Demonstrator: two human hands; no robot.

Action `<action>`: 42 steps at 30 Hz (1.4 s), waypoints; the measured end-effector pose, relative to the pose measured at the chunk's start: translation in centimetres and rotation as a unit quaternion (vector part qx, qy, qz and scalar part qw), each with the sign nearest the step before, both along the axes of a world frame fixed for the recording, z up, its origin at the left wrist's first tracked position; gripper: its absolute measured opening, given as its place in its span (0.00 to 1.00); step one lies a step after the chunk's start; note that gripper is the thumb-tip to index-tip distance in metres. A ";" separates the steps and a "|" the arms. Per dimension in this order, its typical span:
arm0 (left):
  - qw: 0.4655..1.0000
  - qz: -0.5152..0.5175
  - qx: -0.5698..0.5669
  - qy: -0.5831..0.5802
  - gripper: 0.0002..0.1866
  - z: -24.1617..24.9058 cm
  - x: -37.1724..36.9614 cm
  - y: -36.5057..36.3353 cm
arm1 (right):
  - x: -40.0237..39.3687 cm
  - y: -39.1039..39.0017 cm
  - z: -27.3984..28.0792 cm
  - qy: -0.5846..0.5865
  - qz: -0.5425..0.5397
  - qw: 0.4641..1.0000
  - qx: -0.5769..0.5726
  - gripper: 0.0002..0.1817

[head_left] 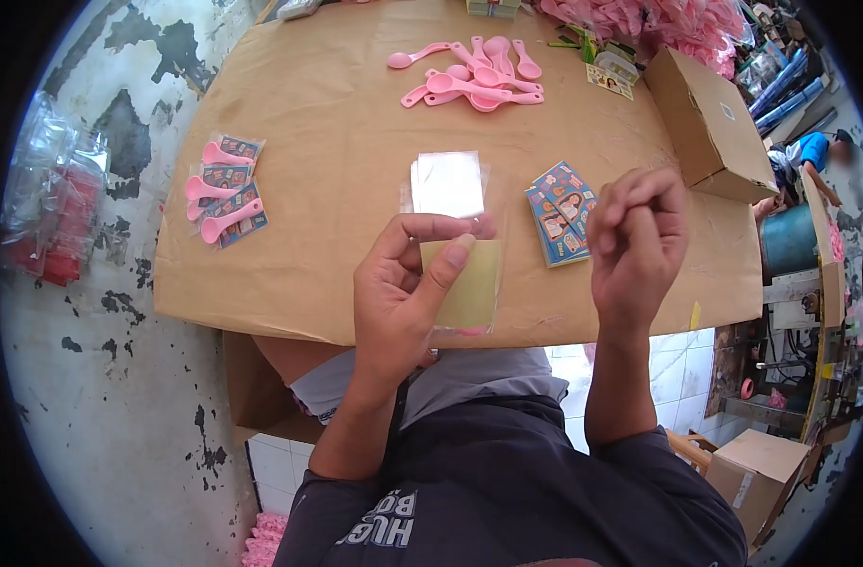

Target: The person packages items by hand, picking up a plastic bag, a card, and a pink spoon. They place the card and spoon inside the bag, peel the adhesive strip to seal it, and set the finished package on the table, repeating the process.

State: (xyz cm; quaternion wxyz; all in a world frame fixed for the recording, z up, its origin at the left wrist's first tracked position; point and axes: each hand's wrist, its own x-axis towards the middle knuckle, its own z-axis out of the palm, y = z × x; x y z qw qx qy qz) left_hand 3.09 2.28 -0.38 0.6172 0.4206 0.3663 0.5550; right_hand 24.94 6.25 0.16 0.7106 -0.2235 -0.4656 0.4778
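Note:
My left hand (403, 283) pinches a clear plastic bag with a yellowish card (465, 283) in it between thumb and fingers. A bit of pink shows at the bag's lower end. Just beyond lies a stack of clear bags (448, 184), looking white in the glare. My right hand (639, 231) is raised with curled fingers beside a stack of blue printed cards (561, 213); anything inside those fingers is hidden. At the left of the table are several bagged cards with pink spoons (231, 220) on them. A pile of loose pink measuring spoons (479, 80) lies at the far side.
The brown-covered table (309, 189) spans the view. On its right side stands a cardboard box (710, 123), with a heap of pink items in plastic (654, 24) behind it. Plastic bags (63, 189) hang on the left wall. Another person (810, 151) is at the far right.

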 end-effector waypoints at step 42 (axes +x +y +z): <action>0.980 0.048 0.191 0.030 0.05 -1.5 -2.1 -0.4 | -2.2 -1.5 0.5 -0.213 0.149 0.965 -0.039 0.07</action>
